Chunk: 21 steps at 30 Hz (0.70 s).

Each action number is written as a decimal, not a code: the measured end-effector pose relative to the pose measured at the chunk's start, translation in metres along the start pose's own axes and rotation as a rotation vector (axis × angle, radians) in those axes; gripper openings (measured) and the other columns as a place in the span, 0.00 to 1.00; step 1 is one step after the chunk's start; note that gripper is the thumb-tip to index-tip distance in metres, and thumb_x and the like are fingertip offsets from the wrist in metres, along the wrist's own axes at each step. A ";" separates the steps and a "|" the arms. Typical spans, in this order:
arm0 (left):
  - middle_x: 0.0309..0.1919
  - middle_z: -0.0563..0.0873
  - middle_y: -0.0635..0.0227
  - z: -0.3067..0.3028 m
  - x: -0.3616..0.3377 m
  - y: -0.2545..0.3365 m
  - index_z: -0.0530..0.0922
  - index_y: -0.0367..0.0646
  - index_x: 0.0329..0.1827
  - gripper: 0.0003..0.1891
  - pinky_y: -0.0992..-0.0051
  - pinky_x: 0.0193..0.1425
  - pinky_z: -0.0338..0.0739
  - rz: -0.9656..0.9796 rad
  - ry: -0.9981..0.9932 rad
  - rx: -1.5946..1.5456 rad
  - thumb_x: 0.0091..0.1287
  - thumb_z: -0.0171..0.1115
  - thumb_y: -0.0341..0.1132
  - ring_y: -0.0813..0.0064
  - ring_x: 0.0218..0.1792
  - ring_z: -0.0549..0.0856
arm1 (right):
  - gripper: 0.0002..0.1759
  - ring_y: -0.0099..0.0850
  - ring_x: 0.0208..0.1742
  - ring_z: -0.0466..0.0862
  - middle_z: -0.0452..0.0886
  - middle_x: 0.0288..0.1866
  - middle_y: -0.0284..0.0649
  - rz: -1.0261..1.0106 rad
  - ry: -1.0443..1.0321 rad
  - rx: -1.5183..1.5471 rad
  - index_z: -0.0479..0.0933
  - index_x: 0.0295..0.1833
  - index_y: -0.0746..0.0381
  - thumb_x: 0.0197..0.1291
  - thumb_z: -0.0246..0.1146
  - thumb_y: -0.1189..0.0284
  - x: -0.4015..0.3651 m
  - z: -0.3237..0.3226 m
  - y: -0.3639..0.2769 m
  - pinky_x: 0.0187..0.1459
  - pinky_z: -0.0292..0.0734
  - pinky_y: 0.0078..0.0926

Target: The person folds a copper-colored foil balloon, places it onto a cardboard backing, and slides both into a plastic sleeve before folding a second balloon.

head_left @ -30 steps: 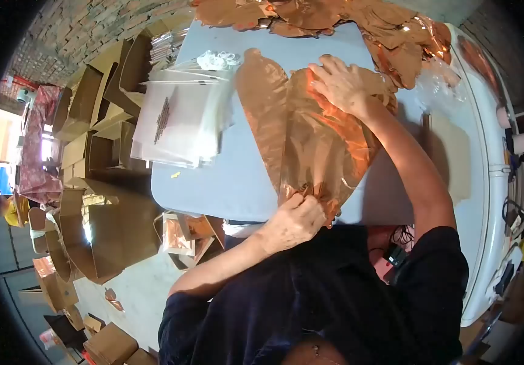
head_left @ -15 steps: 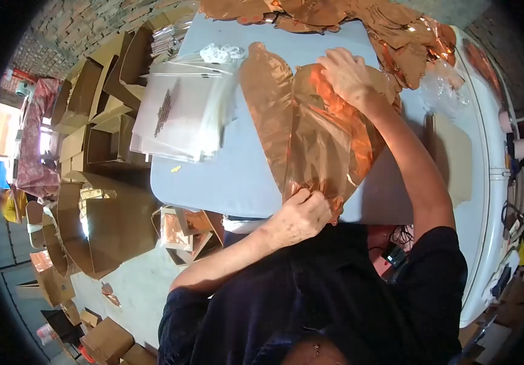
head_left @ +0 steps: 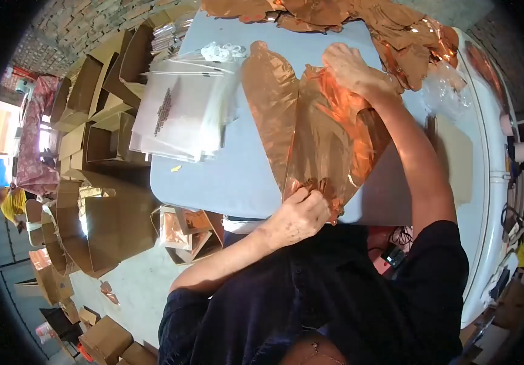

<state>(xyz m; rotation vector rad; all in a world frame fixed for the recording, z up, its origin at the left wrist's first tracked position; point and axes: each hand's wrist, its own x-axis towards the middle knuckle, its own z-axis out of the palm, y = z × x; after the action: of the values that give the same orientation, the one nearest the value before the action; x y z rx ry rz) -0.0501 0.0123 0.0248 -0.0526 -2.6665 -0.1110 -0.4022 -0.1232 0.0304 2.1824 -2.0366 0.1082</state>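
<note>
A flat copper-coloured foil balloon lies creased across the table in front of me. Its near end is bunched in my left hand, whose fingers are pinched together close to the table's front edge. My right hand is at the far upper edge of the foil, its fingers curled on it, the fingertips partly hidden. Left of the balloon sits a stack of clear plastic bags with dark printing, topped by a small heap of white ties or strips.
More copper foil pieces are piled along the far edge of the pale table. A crumpled clear bag and a cardboard sheet lie to the right. Open cardboard boxes crowd the left. A person in yellow is far left.
My right hand has shifted slightly up and right, its fingers more curled, and the foil's right side has folded inward. My left hand stays nearly still. The person in yellow has moved slightly.
</note>
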 end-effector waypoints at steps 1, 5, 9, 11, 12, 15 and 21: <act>0.39 0.81 0.68 0.001 -0.001 0.000 0.82 0.43 0.38 0.10 0.65 0.54 0.77 -0.001 0.002 -0.007 0.55 0.64 0.35 0.67 0.49 0.80 | 0.10 0.39 0.70 0.70 0.76 0.58 0.38 -0.018 -0.010 -0.069 0.78 0.51 0.56 0.65 0.62 0.75 0.001 -0.001 0.001 0.64 0.66 0.46; 0.38 0.81 0.67 0.000 0.000 0.000 0.82 0.42 0.36 0.09 0.65 0.52 0.78 -0.018 0.025 -0.034 0.54 0.64 0.34 0.66 0.47 0.81 | 0.12 0.39 0.67 0.73 0.78 0.57 0.40 -0.055 0.051 -0.198 0.77 0.52 0.58 0.63 0.61 0.76 -0.002 -0.009 -0.003 0.62 0.67 0.44; 0.37 0.81 0.67 0.004 -0.001 0.001 0.82 0.43 0.35 0.08 0.66 0.50 0.78 -0.033 0.043 -0.035 0.53 0.64 0.33 0.66 0.45 0.81 | 0.14 0.40 0.66 0.75 0.79 0.57 0.40 -0.024 0.112 -0.103 0.76 0.55 0.58 0.64 0.62 0.73 -0.012 -0.006 -0.016 0.62 0.67 0.48; 0.37 0.80 0.68 0.007 -0.001 0.000 0.82 0.43 0.35 0.08 0.67 0.49 0.77 -0.038 0.077 -0.041 0.53 0.64 0.33 0.67 0.45 0.81 | 0.15 0.40 0.66 0.75 0.80 0.57 0.39 -0.015 0.202 -0.008 0.75 0.57 0.57 0.65 0.63 0.71 -0.016 -0.003 -0.020 0.62 0.66 0.51; 0.37 0.80 0.68 0.007 -0.001 0.000 0.82 0.43 0.35 0.08 0.68 0.48 0.77 -0.040 0.075 -0.039 0.52 0.64 0.33 0.67 0.44 0.81 | 0.19 0.41 0.72 0.72 0.78 0.65 0.40 0.019 0.160 0.010 0.75 0.65 0.55 0.71 0.61 0.64 -0.018 -0.003 -0.024 0.65 0.65 0.54; 0.37 0.80 0.68 0.005 -0.001 0.000 0.81 0.43 0.35 0.08 0.69 0.47 0.77 -0.038 0.044 -0.043 0.52 0.64 0.33 0.68 0.44 0.80 | 0.26 0.43 0.78 0.67 0.73 0.74 0.41 -0.038 0.368 -0.020 0.72 0.73 0.51 0.75 0.57 0.54 -0.039 0.007 -0.052 0.70 0.63 0.58; 0.37 0.79 0.68 0.010 -0.002 0.001 0.82 0.43 0.37 0.09 0.68 0.49 0.79 -0.066 0.067 -0.051 0.53 0.65 0.33 0.68 0.43 0.80 | 0.33 0.44 0.82 0.63 0.66 0.81 0.42 -0.029 0.333 -0.147 0.69 0.78 0.48 0.75 0.57 0.47 -0.065 0.031 -0.075 0.75 0.58 0.66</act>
<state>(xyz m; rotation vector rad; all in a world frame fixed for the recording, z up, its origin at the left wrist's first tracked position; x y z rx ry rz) -0.0526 0.0145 0.0149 0.0223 -2.5994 -0.1982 -0.3342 -0.0594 -0.0148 1.9526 -1.7712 0.2878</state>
